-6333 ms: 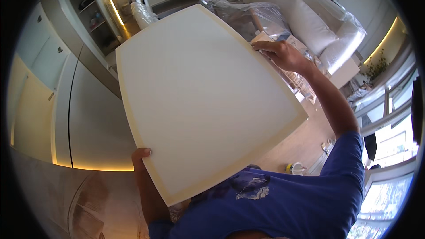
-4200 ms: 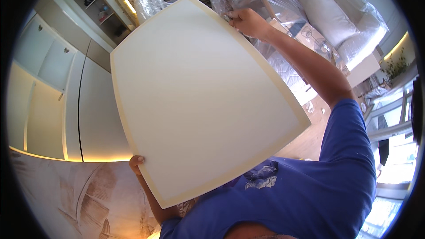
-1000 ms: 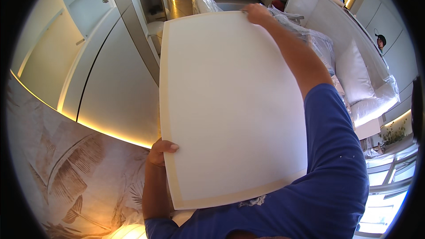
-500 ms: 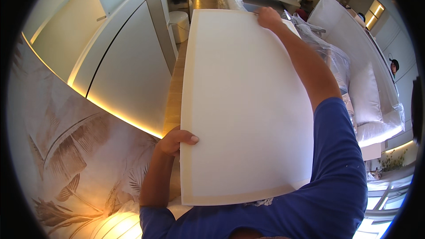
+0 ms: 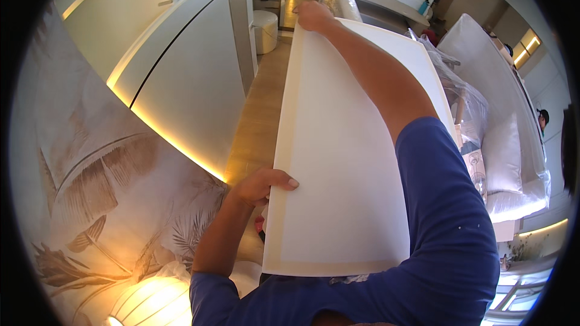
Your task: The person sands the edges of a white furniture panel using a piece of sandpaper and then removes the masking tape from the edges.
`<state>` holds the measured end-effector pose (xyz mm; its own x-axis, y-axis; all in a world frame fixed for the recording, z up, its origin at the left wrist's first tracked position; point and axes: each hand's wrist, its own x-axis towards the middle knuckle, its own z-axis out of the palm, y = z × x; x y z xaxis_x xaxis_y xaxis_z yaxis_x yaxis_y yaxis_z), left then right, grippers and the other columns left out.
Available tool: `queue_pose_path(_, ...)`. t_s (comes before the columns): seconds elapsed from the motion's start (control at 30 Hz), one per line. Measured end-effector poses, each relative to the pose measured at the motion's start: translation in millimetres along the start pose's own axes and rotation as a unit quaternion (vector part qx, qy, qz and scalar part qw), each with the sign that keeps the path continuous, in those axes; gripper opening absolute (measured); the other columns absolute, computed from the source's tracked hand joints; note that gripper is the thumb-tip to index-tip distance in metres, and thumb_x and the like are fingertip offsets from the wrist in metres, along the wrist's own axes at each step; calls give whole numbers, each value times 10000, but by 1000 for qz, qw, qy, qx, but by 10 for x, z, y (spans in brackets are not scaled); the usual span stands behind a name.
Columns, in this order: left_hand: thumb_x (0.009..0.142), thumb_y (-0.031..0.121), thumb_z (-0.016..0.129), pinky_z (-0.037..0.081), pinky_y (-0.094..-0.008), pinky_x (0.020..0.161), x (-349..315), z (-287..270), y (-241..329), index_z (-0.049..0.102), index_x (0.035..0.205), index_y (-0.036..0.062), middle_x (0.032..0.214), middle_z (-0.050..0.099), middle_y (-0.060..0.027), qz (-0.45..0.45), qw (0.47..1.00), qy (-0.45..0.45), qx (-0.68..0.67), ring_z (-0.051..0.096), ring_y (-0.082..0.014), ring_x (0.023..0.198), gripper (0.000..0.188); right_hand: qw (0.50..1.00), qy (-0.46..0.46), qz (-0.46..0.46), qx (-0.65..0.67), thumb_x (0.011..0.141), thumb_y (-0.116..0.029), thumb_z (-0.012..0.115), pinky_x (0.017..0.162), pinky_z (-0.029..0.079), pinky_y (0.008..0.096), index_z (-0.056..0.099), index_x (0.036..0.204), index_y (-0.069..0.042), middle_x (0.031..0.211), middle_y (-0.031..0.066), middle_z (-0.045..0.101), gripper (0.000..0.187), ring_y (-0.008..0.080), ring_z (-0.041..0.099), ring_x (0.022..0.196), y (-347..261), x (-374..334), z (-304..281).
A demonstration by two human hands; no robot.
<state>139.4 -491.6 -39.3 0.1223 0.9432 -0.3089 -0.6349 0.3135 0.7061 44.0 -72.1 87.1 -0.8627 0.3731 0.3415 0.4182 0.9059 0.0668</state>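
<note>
A large white rectangular panel (image 5: pixel 344 175) with pale beige strips along its edges lies in front of me, its near end close to my body. My left hand (image 5: pixel 264 186) grips its left edge, thumb flat on the top face and fingers underneath. Stretched across the panel, my right arm reaches to the far left corner, where my right hand (image 5: pixel 315 17) is closed over the edge. Its fingertips are partly hidden beyond that corner.
To the left is a light cabinet (image 5: pixel 193 78) with a glowing strip below, beside a leaf-patterned wall (image 5: pixel 96 175). A white bin (image 5: pixel 264 33) stands ahead. Plastic-wrapped seating (image 5: pixel 501 145) lines the right. A glowing lamp (image 5: pixel 154 299) is at lower left. Another person (image 5: pixel 542 119) appears far right.
My right hand has moved left along the far edge to the panel's far left corner. The panel's left edge sits farther right in view, with more floor showing; my left hand still holds that edge.
</note>
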Motion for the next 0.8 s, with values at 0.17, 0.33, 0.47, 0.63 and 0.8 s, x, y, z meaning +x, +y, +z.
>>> queue_pose_path(0.17, 805, 170, 720, 587, -356, 739, -69, 81, 92, 655, 1187, -65, 1019, 717, -155, 12, 1000, -22, -12, 719, -225, 885, 453, 999, -13, 7, -30, 917, -126, 528, 1068, 454, 466, 710, 1294, -270, 1209, 124, 729, 443, 323, 674, 1162, 192, -129, -63)
queue_pose_path(0.33, 818, 162, 699, 591, -357, 738, -88, -67, 3, 666, 1148, -80, 998, 728, -166, 22, 999, -6, -33, 726, -236, 864, 410, 995, -26, 81, -57, 932, -124, 505, 1108, 410, 473, 705, 1299, -305, 1228, 120, 726, 456, 292, 667, 1195, 700, -555, -188)
queue_pose_path(0.47, 829, 174, 696, 586, -342, 717, -29, -25, 52, 680, 1115, -73, 974, 732, -160, 27, 998, -46, -29, 727, -229, 842, 378, 987, -16, 126, -103, 841, -65, 547, 1091, 439, 465, 731, 1272, -236, 1209, 138, 733, 499, 329, 677, 1158, 1396, -945, -389)
queue_pose_path(0.63, 830, 202, 711, 559, -320, 669, 12, -8, 91, 688, 1116, -48, 978, 729, -134, -1, 999, -47, 2, 712, -204, 825, 380, 989, -4, 111, -101, 854, -80, 546, 1044, 482, 474, 728, 1275, -221, 1205, 149, 729, 480, 346, 687, 1123, 1439, -918, -326)
queue_pose_path(0.8, 801, 237, 725, 531, -300, 616, -101, 97, 171, 684, 1136, -26, 957, 711, -119, -12, 998, 19, 53, 689, -180, 811, 428, 999, 27, 16, 22, 917, -103, 523, 987, 526, 491, 730, 1258, -216, 1128, 218, 721, 415, 420, 684, 1044, 524, -298, -61)
